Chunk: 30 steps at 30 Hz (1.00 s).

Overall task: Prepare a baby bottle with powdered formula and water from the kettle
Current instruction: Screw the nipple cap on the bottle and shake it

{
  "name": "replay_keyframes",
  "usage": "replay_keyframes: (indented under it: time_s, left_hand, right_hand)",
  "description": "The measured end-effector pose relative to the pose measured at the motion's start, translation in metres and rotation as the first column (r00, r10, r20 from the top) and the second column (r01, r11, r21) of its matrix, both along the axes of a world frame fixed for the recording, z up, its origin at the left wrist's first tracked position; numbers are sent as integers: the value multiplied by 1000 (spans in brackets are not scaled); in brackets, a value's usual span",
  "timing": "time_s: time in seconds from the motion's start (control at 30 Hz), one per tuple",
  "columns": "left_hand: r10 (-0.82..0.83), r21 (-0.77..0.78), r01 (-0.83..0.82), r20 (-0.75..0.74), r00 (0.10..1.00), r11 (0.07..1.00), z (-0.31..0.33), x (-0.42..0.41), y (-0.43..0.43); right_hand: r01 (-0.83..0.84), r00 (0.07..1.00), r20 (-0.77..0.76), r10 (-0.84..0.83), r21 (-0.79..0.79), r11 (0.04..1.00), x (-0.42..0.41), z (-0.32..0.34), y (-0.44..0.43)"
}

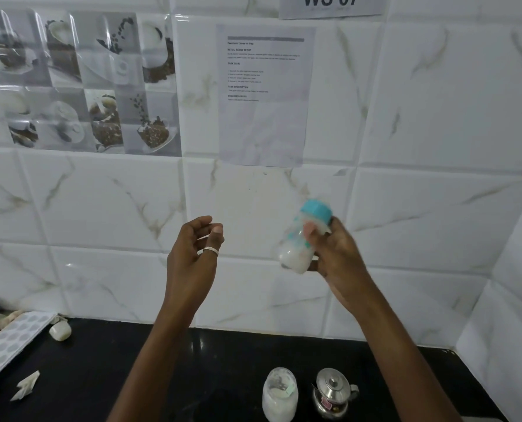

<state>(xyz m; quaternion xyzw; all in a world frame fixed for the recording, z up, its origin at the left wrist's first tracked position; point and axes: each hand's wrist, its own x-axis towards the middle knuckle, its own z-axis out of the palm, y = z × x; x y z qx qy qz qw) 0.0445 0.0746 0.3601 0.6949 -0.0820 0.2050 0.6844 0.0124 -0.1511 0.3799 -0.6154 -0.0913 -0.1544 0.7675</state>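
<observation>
We see the right hand (339, 257) raised before the tiled wall (436, 117), its fingers and thumb curled around the baby bottle (296, 251). The bottle is tilted, its teal cap (316, 211) pointing to about 1 o'clock, and it looks blurred. White liquid fills its lower part. At 9 o'clock from the bottle, well apart, is the left hand (192, 254). Its fingers are loosely curled and hold nothing, and one finger wears a ring (211, 250). On the black counter (131, 376), at 6 o'clock of the view, stands a jar of white powder (279, 394). The steel kettle (333, 391) is just beside it at 3 o'clock, with its lid on. At 8 o'clock lies a white tray (7, 345).
</observation>
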Motion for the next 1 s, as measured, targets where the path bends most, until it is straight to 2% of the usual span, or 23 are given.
replay_keyframes:
  time_s: [0.07, 0.1, 0.13, 0.17, 0.23, 0.27, 0.3, 0.33, 0.4, 0.43, 0.47, 0.5, 0.57, 0.6, 0.63, 0.7, 0.73, 0.77, 0.83, 0.9, 0.93, 0.97, 1.0]
  left_hand:
    - [7, -2, -7, 1, 1000, 1000, 0, 0, 2]
    - [13, -2, -13, 0, 1000, 1000, 0, 0, 3]
    - [18, -2, -18, 0, 1000, 1000, 0, 1, 4]
    - [22, -4, -22, -1, 1000, 1000, 1, 1, 5]
    - [26, -3, -26, -1, 1000, 1000, 2, 1, 4]
    - [25, -1, -25, 2, 1000, 1000, 3, 1, 4]
    - [25, 1, -25, 7, 1000, 1000, 3, 1, 4]
    - [25, 3, -25, 13, 1000, 1000, 3, 0, 4]
    - [27, 9, -27, 19, 999, 1000, 4, -1, 6]
    - [29, 10, -29, 18, 999, 1000, 4, -1, 7]
    - [31, 11, -31, 14, 999, 999, 4, -1, 7]
    - [32, 12, -32, 9, 999, 999, 4, -1, 7]
    - [32, 10, -32, 6, 999, 999, 5, -1, 6]
    - [29, 9, -29, 6, 1000, 1000, 5, -1, 5]
    - [26, 9, -26, 6, 1000, 1000, 5, -2, 4]
    - [20, 10, -20, 8, 1000, 1000, 4, -3, 3]
    - [21, 13, -21, 9, 1000, 1000, 3, -4, 4]
    - [24, 16, -24, 9, 1000, 1000, 3, -4, 4]
    - [27, 14, -27, 6, 1000, 1000, 3, -3, 4]
    - [25, 12, -25, 4, 1000, 1000, 3, -3, 3]
    - [20, 12, -20, 5, 1000, 1000, 3, -4, 1]
    - [15, 12, -15, 5, 1000, 1000, 3, -4, 0]
    - [10, 12, -10, 7, 1000, 1000, 3, -5, 0]
  right_hand:
    - [39, 996, 65, -59, 280, 959, 2, 8, -3]
    - [59, 991, 90, -97, 350, 935, 5, 10, -3]
    - [73, 989, 99, -114, 342, 937, 6, 9, -2]
    - [83, 991, 83, -108, 259, 962, 6, 6, 2]
    - [33, 999, 9, -32, -55, 998, 3, -4, 10]
    - [3, 1000, -24, -6, -145, 989, 2, -8, 11]
    - [0, 1000, -21, -3, -137, 991, 2, -8, 10]
    - [11, 1000, 5, -11, -42, 999, 2, -5, 8]
    - [42, 996, 68, -61, 257, 965, 3, 5, 4]
    - [62, 992, 84, -95, 331, 942, 4, 8, 3]
    - [85, 990, 80, -116, 312, 946, 4, 8, 3]
    - [100, 992, 59, -115, 213, 972, 3, 6, 6]
    - [36, 999, 1, -36, -99, 994, -2, -1, 13]
    - [2, 1000, -16, -5, -172, 985, -4, -3, 14]
    - [1, 1000, -3, -1, -149, 989, -4, -2, 12]
    - [24, 998, 56, -31, 130, 991, -5, 8, 8]
    - [32, 994, 95, -61, 280, 959, -3, 12, 6]
    - [43, 989, 118, -90, 354, 934, -1, 14, 4]
    - [56, 992, 97, -84, 258, 965, -2, 9, 7]
    - [18, 1000, 15, -18, -19, 1000, -6, 0, 12]
    - [4, 1000, -10, -5, -85, 996, -6, -2, 12]
    - [5, 1000, -3, -5, -52, 999, -5, -1, 10]
    - [10, 1000, 24, -12, 60, 998, -5, 2, 7]
